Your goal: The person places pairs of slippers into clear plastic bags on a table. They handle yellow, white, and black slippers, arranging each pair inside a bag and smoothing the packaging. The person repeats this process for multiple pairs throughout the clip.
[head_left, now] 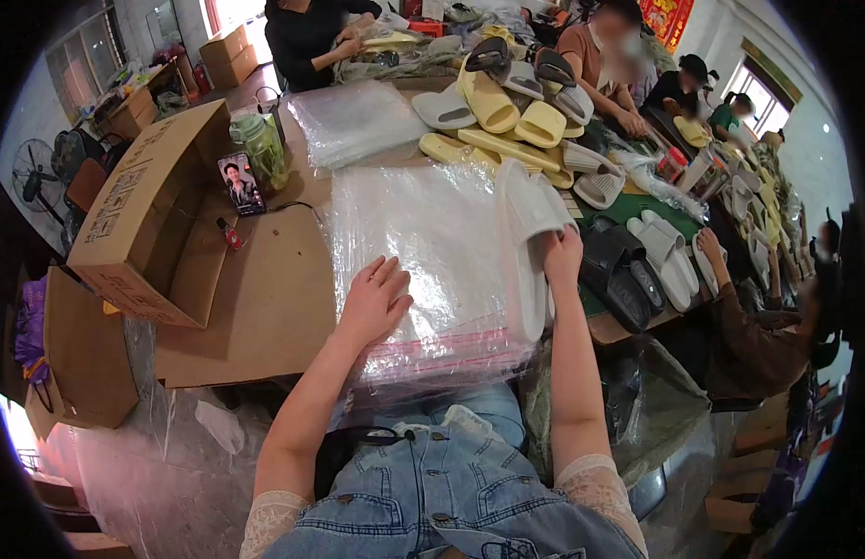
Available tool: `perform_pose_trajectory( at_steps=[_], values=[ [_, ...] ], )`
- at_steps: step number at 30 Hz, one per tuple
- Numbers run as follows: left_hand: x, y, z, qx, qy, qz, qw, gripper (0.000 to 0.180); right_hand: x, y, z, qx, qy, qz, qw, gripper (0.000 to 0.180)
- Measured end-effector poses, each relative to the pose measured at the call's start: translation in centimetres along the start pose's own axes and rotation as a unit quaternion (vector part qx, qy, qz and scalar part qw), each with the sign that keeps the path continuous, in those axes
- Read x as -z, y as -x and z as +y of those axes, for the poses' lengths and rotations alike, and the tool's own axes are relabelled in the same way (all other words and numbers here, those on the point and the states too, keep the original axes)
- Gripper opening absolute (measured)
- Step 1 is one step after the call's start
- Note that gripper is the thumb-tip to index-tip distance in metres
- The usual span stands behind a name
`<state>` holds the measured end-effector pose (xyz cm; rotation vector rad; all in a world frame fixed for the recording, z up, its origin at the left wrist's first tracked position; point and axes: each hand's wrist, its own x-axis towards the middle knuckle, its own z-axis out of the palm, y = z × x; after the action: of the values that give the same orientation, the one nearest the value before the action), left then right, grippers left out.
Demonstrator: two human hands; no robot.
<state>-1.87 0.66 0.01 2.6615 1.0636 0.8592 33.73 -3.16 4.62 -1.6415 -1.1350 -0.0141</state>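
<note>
- Here's the left hand [375, 300], palm down on the stack of clear plastic bags [423, 224], fingers open and a little spread, nothing gripped in them!
- Over to the right hand [563, 253]: fingers bent and closed on the side of the white slides [528, 224], right by the strap.
- Those slides, 2 by the look of it, run lengthwise at the right side of the bag stack, toes pointing away from the person; how far the further slide sits on the plastic, I cannot tell.
- Pink-red strips cross the bags' near end, just in front of the person's denim.
- Just right of the right forearm, a black pair of slides [624, 270], and beside it another white pair [665, 259].
- Beyond the bags, a heap of yellow, grey and black slides [498, 116]; left of it, a 2nd stack of clear bags [353, 121].
- On the left, an open cardboard box [157, 214] lies on its side, with a lit phone [241, 184] standing near a green bottle [258, 149].
- Across the table, a co-worker in black [311, 47] has both hands at a heap of things.
</note>
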Motion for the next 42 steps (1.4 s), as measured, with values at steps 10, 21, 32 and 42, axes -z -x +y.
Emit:
perform_pose_trajectory(
  at_steps=[10,21,32,42],
  values=[
    [0.2,-5.2,-0.1,-0.005,-0.015,-0.026,1.0,0.055,-0.9,8.5,0.1,-0.026,0.026,-0.036,0.999,0.022],
    [-0.5,-0.8,5.5,-0.041,-0.006,-0.131,0.991,0.072,3.4,11.8,-0.1,-0.051,-0.203,-0.027,0.978,0.03],
    [-2.7,-0.8,4.4,-0.02,0.087,0.004,0.996,0.028,10.8,12.7,-3.4,-0.027,-0.206,-0.122,0.971,0.041],
    [-0.2,-2.5,5.6,0.083,0.154,0.009,0.984,0.028,10.0,13.3,-8.2,0.123,0.029,-0.41,0.903,0.032]
  ],
)
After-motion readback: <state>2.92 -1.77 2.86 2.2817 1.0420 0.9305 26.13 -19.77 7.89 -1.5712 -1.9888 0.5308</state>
